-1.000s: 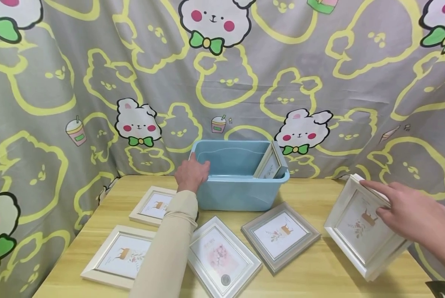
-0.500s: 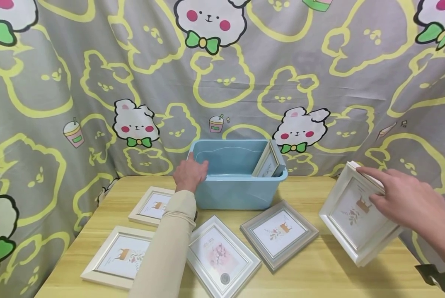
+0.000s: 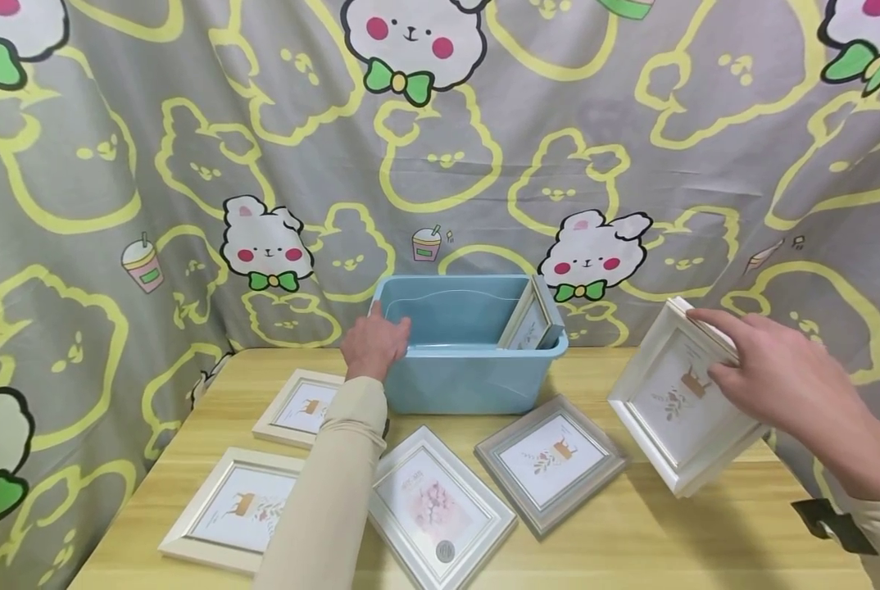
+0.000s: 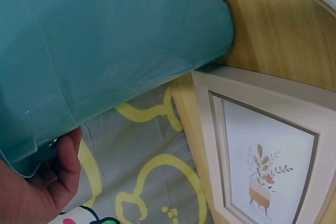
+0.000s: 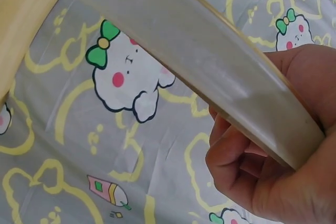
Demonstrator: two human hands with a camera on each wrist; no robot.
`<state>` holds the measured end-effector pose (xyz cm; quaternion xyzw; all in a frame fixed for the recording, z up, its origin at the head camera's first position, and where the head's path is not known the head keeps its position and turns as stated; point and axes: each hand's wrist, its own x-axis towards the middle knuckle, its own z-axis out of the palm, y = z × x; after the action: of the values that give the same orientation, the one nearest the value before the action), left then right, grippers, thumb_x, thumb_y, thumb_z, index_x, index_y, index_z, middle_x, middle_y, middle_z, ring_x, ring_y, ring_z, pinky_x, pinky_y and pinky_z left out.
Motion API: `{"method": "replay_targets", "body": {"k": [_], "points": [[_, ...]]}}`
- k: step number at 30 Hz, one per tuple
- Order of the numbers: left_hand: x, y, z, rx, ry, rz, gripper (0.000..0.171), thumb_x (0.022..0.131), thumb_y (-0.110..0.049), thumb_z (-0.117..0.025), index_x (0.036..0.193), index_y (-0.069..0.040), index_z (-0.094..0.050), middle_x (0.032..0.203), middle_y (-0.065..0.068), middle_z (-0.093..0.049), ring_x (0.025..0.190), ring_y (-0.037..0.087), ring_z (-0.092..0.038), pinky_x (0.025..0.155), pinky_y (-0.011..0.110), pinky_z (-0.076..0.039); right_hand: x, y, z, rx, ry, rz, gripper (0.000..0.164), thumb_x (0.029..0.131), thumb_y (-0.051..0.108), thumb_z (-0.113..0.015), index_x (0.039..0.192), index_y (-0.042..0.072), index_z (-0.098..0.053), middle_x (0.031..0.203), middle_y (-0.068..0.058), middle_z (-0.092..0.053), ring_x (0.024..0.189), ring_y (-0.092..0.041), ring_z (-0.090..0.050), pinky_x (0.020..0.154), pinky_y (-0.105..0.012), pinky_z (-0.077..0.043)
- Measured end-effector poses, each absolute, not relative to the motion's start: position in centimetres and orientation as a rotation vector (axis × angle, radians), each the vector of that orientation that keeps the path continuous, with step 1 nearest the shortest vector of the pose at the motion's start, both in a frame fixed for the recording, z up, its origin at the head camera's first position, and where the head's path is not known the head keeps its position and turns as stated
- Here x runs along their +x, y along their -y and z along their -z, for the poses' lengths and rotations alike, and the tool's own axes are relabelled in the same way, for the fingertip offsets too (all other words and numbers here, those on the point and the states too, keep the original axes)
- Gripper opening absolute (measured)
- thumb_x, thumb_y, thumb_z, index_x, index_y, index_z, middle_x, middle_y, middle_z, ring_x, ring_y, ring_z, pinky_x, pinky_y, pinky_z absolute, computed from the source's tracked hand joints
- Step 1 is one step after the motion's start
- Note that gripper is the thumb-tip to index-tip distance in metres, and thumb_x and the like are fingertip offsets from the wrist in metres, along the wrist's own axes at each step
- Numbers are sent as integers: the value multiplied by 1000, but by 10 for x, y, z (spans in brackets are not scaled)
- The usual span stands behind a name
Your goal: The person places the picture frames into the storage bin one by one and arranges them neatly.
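A blue plastic bin [image 3: 462, 385] stands at the back of the table, and my left hand [image 3: 374, 342] grips its left rim. In the left wrist view the fingers curl under the rim at the bin's wall [image 4: 115, 40]. My right hand [image 3: 787, 377] holds a white picture frame [image 3: 679, 401] by its upper right edge, tilted above the table's right side. The right wrist view shows the edge of that picture frame [image 5: 199, 61] between thumb and curled fingers. Another picture frame [image 3: 532, 319] leans inside the bin's right end.
Before the bin lie a silver picture frame [image 3: 440, 512] and a grey-brown picture frame [image 3: 551, 463]. Two cream picture frames, a smaller one [image 3: 278, 426] and a larger one [image 3: 197, 524], lie at left, partly behind my left sleeve [image 3: 329, 500]. A patterned curtain [image 3: 322, 164] hangs behind.
My right hand has moved left and up with the white picture frame, bringing it closer to the bin. The left hand stays on the bin's rim.
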<state>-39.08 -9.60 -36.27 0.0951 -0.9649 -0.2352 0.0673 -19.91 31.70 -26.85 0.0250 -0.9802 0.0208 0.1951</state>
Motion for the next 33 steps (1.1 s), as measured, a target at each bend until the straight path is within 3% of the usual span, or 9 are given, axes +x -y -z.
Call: {"method": "replay_targets", "body": {"k": [12,19,25,33], "points": [[-393,97,366,290,2898,734,77,88,-59,-39,152,-18,-30,134,22,-54,115,42,-57,90,54,-47,-208,-297,254,112,2714,-88,63,76,5,-61,137,15,-50,97,-25,-58,70,-32,-53,46,-37,-34],[-391,96,363,294,2900,733,76,88,-58,-39,152,-17,-30,134,22,-54,114,42,-58,89,54,-48,-213,-291,251,90,2761,-119,64,78,7,-61,140,16,-48,107,-28,-58,82,-37,-55,50,-42,-38],[-389,95,360,289,2910,727,78,87,-60,-38,152,-18,-29,134,22,-55,114,41,-58,90,53,-48,-214,-285,250,92,2769,-141,63,78,6,-60,139,16,-48,106,-26,-58,78,-34,-55,49,-35,-36],[-389,94,360,297,2909,726,77,88,-60,-38,152,-18,-29,134,22,-55,113,41,-58,89,52,-48,-221,-275,243,98,2726,-185,61,79,4,-57,138,16,-49,104,-23,-58,77,-32,-53,49,-34,-35]]}}
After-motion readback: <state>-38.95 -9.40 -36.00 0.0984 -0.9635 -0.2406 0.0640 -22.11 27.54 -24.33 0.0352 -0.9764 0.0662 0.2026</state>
